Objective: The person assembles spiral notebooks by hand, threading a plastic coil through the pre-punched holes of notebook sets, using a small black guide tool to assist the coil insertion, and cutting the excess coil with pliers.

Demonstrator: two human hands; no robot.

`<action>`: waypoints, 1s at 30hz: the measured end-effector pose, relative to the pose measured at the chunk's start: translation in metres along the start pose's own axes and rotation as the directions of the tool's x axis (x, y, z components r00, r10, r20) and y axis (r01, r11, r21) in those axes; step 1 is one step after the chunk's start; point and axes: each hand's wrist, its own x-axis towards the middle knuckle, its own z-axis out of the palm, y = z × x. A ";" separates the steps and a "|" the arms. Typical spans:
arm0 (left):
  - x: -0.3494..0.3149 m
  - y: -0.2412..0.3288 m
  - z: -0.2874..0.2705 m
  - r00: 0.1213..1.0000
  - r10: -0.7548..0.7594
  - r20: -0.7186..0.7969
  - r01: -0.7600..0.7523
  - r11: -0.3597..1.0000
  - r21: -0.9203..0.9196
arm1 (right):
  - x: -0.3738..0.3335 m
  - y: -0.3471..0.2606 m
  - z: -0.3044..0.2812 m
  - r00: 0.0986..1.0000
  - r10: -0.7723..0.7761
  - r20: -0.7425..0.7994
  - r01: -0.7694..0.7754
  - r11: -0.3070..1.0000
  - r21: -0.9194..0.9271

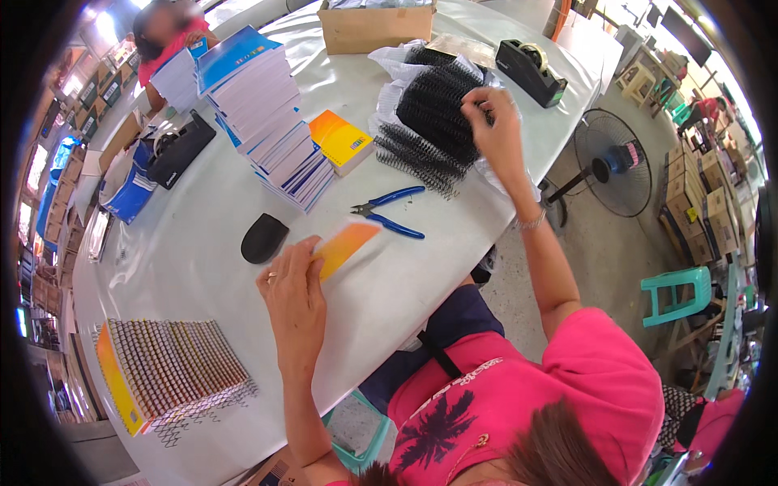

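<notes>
Worktop [194, 271]: white, its near edge running along the seated person's front.

Left hand [296, 279]: above the worktop, inward of the near edge; fingers closed on one pad, thumb against the other fingers; ring worn.

Pad [350, 247]: thin, yellow-orange face, blurred; in the left hand, near the pliers.

Right hand [493, 125]: at the coil pile's side toward the near edge; fingers curled, thumb and forefinger close together; whether a coil is between them cannot be told. Bracelet at the wrist.

Coil pile [438, 113]: black spiral coils, heaped over white wrapping, toward the worktop's right end.

Pliers [389, 212]: blue handles, spread apart; lying between coil pile and pad.

Black object [264, 238]: rounded, flat-ended; just beyond the left hand.

Bound stack [174, 360]: pads with coils along their edges, yellow-orange cover at one end; by the worktop's left end.

Tall stack [259, 113]: pads, blue cover on top, leaning; toward the far edge.

Yellow-orange book [339, 142]: lying flat beside the tall stack.

Tape dispensers, two, black: one [531, 71] by the right end, one [182, 150] near the far edge.
</notes>
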 end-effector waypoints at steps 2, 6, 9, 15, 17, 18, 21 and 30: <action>-0.001 0.011 -0.002 0.995 -0.006 0.101 -0.008 0.989 0.144 | 0.017 0.043 -0.009 0.999 0.042 0.030 -0.035 0.979 -0.200; -0.012 -0.004 0.016 0.992 0.002 0.125 -0.034 0.967 0.253 | 0.014 0.062 0.002 0.978 0.095 0.187 -0.040 0.960 -0.275; -0.017 -0.004 0.026 0.998 0.010 0.066 -0.029 0.956 0.292 | 0.011 0.064 0.006 0.965 0.181 0.189 -0.134 0.962 -0.238; -0.023 0.006 0.048 0.991 -0.010 -0.132 0.051 0.950 0.309 | 0.014 0.066 0.004 0.981 0.163 0.102 -0.135 0.961 -0.241; -0.021 0.012 0.057 0.977 -0.063 -0.204 0.121 0.950 0.287 | 0.017 0.064 0.004 0.994 0.109 0.030 -0.098 0.963 -0.251; -0.020 0.013 0.059 0.971 -0.101 -0.216 0.155 0.955 0.254 | 0.019 0.061 0.005 0.989 0.144 0.031 -0.134 0.969 -0.208; -0.018 0.017 0.065 0.949 -0.169 -0.267 0.216 0.964 0.158 | 0.023 0.051 0.004 0.962 0.254 0.100 -0.257 0.966 0.022; -0.010 0.014 0.081 0.906 -0.135 -0.400 0.203 0.970 0.133 | 0.002 -0.028 -0.013 0.850 0.204 0.485 -0.512 0.536 0.671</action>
